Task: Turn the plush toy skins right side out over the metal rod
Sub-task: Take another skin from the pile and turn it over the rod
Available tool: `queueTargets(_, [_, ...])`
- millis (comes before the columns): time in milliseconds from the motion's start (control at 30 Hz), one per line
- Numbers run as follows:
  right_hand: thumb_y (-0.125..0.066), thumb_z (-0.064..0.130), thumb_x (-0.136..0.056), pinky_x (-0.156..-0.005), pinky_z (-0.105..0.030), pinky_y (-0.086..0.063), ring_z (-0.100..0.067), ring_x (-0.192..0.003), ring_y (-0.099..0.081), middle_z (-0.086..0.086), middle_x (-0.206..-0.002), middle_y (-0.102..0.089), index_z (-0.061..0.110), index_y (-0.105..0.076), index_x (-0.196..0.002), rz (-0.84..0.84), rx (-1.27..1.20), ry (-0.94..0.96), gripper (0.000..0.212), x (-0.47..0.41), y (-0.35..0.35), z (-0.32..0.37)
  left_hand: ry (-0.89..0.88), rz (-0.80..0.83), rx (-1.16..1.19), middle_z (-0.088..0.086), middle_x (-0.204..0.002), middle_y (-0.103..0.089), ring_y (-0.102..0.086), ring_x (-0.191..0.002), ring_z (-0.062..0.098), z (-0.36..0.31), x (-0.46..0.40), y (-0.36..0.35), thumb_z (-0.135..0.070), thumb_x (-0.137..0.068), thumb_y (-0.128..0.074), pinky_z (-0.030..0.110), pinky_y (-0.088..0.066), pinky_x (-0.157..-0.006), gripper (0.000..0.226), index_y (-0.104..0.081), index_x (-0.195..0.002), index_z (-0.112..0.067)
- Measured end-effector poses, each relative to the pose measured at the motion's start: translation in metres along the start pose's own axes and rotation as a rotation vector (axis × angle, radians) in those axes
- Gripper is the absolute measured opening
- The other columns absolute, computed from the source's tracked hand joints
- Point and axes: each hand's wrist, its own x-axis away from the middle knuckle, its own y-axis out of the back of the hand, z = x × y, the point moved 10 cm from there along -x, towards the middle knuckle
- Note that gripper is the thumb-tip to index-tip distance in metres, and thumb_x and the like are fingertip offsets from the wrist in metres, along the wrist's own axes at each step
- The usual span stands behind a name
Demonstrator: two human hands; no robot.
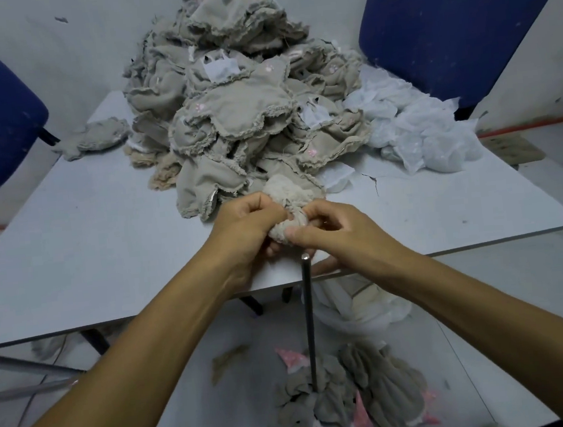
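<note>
Both hands: my left hand (246,223) and right hand (337,232) are close together, each pinching the same skin (290,209) in curled fingers.
Skin in hand: bunched, fluffy side partly showing, held above the near edge of the bench (86,239), just beyond the rod tip and not on it.
Rod: metal rod (310,320) stands upright in front of the bench's near edge, its shaft bare.
Left to do: a tall pile of skins (236,114) with raw fringed seams outward, covering the far middle of the bench; I judge most of the work remains.
Done: several turned skins (359,395) lie on the floor round the rod's foot.
Stage: I judge this one is partway turned.
</note>
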Motion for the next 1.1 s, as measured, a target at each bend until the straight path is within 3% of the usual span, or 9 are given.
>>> queueTargets(133, [-0.079, 0.039, -0.081, -0.05, -0.023, -0.056, 0.001, -0.054, -0.054, 0.01, -0.06, -0.051, 0.011, -0.061, -0.082, -0.169, 0.148, 0.104, 0.033, -0.002, 0.008, 0.005, -0.077, -0.168, -0.086, 0.002, -0.046, -0.047, -0.044, -0.038, 0.016, -0.001, -0.001, 0.005, -0.005, -0.075, -0.066, 0.023, -0.037, -0.042, 0.028, -0.049, -0.057, -0.016])
queueTargets(267, [-0.072, 0.028, -0.085, -0.041, -0.012, -0.044, 0.002, -0.047, -0.054, 0.006, -0.057, -0.055, 0.013, -0.061, -0.085, -0.3, 0.341, 0.239, 0.019, 0.0, 0.007, 0.019, -0.086, -0.254, -0.114, -0.001, -0.044, -0.047, -0.046, -0.042, 0.018, 0.0, 0.004, 0.009, -0.018, -0.065, -0.063, 0.03, -0.041, -0.05, 0.019, -0.049, -0.051, -0.021])
queueTargets(367, [-0.068, 0.025, -0.088, -0.041, -0.015, -0.045, 0.001, -0.046, -0.057, 0.006, -0.058, -0.056, 0.016, -0.059, -0.085, -0.355, 0.372, 0.264, 0.014, 0.001, 0.014, 0.022, -0.064, -0.131, -0.007, 0.003, -0.051, -0.051, -0.049, -0.045, 0.018, 0.003, 0.004, 0.002, -0.007, -0.082, -0.061, 0.028, -0.042, -0.05, 0.034, -0.053, -0.052, -0.023])
queueTargets(467, [-0.062, 0.028, -0.094, -0.043, -0.015, -0.047, 0.001, -0.044, -0.06, 0.007, -0.052, -0.059, 0.006, -0.063, -0.079, -0.39, 0.282, 0.198, 0.027, -0.002, 0.023, 0.016, -0.093, 0.04, 0.027, 0.011, -0.059, -0.06, -0.06, -0.053, 0.017, -0.001, 0.011, -0.008, -0.01, -0.095, -0.054, 0.024, -0.049, -0.052, 0.034, -0.062, -0.063, -0.016])
queueTargets(533, [-0.064, 0.027, -0.094, -0.051, -0.016, -0.052, -0.004, -0.053, -0.066, 0.007, -0.054, -0.063, 0.006, -0.064, -0.077, -0.324, 0.171, 0.107, 0.027, -0.008, 0.024, 0.009, -0.077, 0.106, 0.048, 0.01, -0.062, -0.064, -0.063, -0.057, 0.016, -0.001, 0.013, -0.007, -0.01, -0.096, -0.055, 0.022, -0.052, -0.055, 0.028, -0.06, -0.069, -0.01])
queueTargets(667, [-0.07, 0.015, -0.091, -0.075, -0.035, -0.062, -0.02, -0.075, -0.07, -0.018, -0.079, -0.072, 0.009, -0.061, -0.084, -0.005, -0.169, -0.086, 0.013, -0.016, 0.007, 0.0, 0.027, 0.197, 0.102, 0.008, -0.064, -0.068, -0.065, -0.061, 0.015, 0.001, 0.014, -0.005, -0.014, -0.079, -0.067, 0.026, -0.054, -0.062, 0.012, -0.058, -0.072, -0.01])
queueTargets(867, [-0.072, 0.01, -0.087, -0.072, -0.026, -0.06, -0.023, -0.084, -0.073, -0.024, -0.095, -0.073, 0.01, -0.057, -0.089, 0.032, -0.195, -0.028, 0.015, -0.012, 0.002, 0.004, 0.08, 0.071, 0.066, 0.013, -0.058, -0.055, -0.055, -0.047, 0.016, 0.004, 0.003, 0.004, 0.005, -0.085, -0.062, 0.022, -0.048, -0.044, 0.041, -0.06, -0.051, -0.018])
queueTargets(1000, [-0.068, 0.018, -0.092, -0.078, -0.026, -0.06, -0.024, -0.094, -0.074, -0.016, -0.095, -0.076, 0.006, -0.06, -0.096, 0.077, -0.166, -0.02, 0.015, -0.009, 0.002, 0.003, 0.039, -0.026, -0.038, 0.011, -0.05, -0.056, -0.051, -0.04, 0.015, 0.002, 0.001, 0.006, 0.008, -0.083, -0.062, 0.02, -0.042, -0.038, 0.031, -0.056, -0.059, -0.011])
queueTargets(1100, [-0.065, 0.01, -0.093, -0.087, -0.032, -0.059, -0.026, -0.096, -0.073, -0.018, -0.092, -0.075, 0.006, -0.06, -0.096, 0.089, -0.186, -0.033, 0.007, -0.01, 0.004, -0.001, -0.02, -0.094, -0.119, 0.007, -0.046, -0.057, -0.05, -0.037, 0.016, 0.002, -0.001, 0.007, 0.006, -0.082, -0.064, 0.022, -0.043, -0.039, 0.024, -0.051, -0.067, -0.008])
